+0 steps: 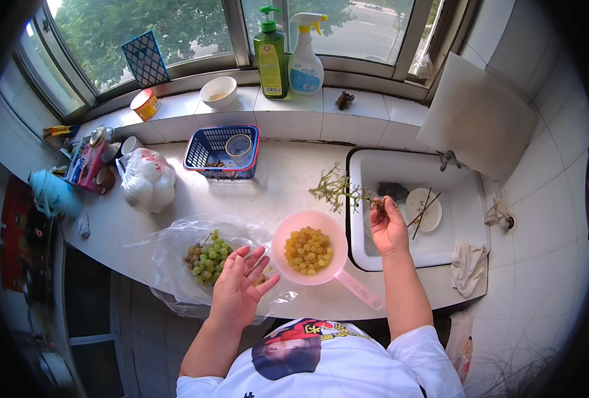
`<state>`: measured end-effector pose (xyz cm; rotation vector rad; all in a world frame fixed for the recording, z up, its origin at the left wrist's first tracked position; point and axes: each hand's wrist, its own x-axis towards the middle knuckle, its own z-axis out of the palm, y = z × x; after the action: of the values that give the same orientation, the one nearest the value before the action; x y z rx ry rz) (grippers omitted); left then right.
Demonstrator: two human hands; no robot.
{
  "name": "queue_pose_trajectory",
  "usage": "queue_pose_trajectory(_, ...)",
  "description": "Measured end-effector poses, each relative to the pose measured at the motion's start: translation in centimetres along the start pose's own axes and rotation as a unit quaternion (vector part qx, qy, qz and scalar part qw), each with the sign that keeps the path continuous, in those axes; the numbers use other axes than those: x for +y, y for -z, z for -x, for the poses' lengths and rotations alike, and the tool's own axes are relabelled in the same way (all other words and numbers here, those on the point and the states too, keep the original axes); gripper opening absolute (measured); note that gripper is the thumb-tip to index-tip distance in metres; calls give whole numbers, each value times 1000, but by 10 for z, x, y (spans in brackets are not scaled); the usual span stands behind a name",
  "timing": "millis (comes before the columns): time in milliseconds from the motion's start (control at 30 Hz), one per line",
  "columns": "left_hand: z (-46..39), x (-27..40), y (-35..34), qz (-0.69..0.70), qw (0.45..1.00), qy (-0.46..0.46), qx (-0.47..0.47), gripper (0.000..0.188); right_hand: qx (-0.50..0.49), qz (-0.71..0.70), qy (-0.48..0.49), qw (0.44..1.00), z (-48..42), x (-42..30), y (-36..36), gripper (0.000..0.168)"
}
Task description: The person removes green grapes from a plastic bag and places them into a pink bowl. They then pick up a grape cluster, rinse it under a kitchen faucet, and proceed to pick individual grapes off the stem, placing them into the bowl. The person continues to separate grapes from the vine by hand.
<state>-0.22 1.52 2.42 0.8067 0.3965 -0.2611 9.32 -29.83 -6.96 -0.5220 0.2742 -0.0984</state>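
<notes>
My right hand (389, 226) pinches the brown end of a bare green grape stem (336, 191), which reaches left over the sink's edge and the counter. Palm up and fingers spread, my left hand (247, 281) holds nothing, between a plastic bag and a pink bowl. Loose yellowish grapes (308, 250) lie inside the pink plastic bowl with a handle (335, 231). On the open clear plastic bag (167, 248) rests a bunch of green grapes (210, 258), partly reddish at its left; my left hand hides some of the bag.
A blue plastic basket (202, 171) stands behind the bowl, with a knotted white bag (147, 184) to its left. The white sink (419, 261) on the right holds a small bowl (431, 219) with chopsticks across it. A cloth (467, 268) hangs at the sink's corner.
</notes>
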Motion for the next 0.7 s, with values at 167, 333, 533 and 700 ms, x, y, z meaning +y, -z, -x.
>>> queue_pose_trajectory(167,22,-1,15,5,998,-47,47,28,10,-14,18,1000,-65,17,28,5)
queue_pose_trajectory(333,49,0,46,8,982,-134,130,27,-25,29,10,999,-98,49,43,6)
queue_pose_trajectory(533,74,-4,62,20,961,-195,197,26,-135,442,-1,887,-99,62,48,32)
queue_pose_trajectory(700,77,-8,67,-47,954,-221,199,26,-244,687,9,685,-77,47,5,49)
